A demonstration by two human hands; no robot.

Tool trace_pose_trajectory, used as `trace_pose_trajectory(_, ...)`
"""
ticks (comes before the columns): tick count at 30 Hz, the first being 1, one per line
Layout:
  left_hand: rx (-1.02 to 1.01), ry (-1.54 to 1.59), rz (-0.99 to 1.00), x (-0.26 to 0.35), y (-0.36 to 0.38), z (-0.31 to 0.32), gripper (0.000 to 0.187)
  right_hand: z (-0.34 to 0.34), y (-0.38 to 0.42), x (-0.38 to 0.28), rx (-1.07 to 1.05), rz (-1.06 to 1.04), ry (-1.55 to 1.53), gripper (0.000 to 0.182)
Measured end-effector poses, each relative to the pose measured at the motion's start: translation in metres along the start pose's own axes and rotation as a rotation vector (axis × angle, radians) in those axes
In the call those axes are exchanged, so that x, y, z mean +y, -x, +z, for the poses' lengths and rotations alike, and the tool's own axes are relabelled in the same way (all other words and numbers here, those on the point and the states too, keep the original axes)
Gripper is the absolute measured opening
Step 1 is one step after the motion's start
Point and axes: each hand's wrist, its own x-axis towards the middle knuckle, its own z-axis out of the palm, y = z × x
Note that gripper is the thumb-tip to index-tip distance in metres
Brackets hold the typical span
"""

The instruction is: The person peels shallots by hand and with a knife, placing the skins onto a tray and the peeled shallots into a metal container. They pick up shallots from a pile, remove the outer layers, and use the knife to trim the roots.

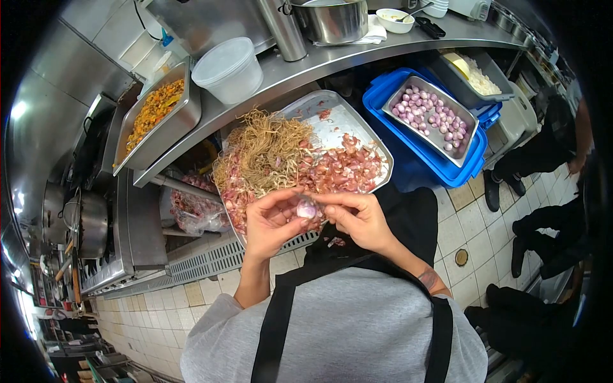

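Note:
My left hand (273, 220) holds a partly peeled shallot (306, 210) between thumb and fingers, its pale purple flesh showing. Thumb and forefinger of my right hand (359, 219) are pinched together at the shallot's upper right side; what they grip, if anything, is too small to make out. Both hands are above the near edge of a large metal tray (336, 122). In that tray lie a heap of dry, stringy roots (268, 150) and a spread of reddish shallot skins (348, 167).
Peeled shallots (429, 115) fill a steel pan (470, 142) on a blue lidded tub (447, 173) at right. A steel counter (287, 71) ahead carries a plastic tub (228, 69), a pot (333, 22) and a pan of orange food (153, 112). Other people's legs (539, 153) are at right.

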Motion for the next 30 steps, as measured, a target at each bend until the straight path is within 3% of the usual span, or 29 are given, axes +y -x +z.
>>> trace_pose_trajectory(1,-0.027,0.020,-0.009,-0.002,0.001,0.001,0.048,0.000,0.000,0.004,0.059,-0.085,0.110,0.025)
trace_pose_trajectory(5,-0.028,0.031,-0.049,-0.002,0.003,0.006,0.050,-0.014,-0.008,0.010,0.267,-0.028,-0.154,0.027)
trace_pose_trajectory(12,0.130,0.069,0.057,-0.003,-0.004,0.006,0.049,-0.010,-0.009,0.009,0.280,-0.032,0.102,0.032)
trace_pose_trajectory(15,0.073,0.091,0.066,-0.006,-0.003,0.001,0.045,-0.010,-0.009,0.011,0.275,-0.022,0.190,0.034)
trace_pose_trajectory(30,0.179,0.245,-0.035,-0.011,-0.003,-0.002,0.031,-0.008,-0.010,0.012,0.179,-0.053,0.305,0.034)
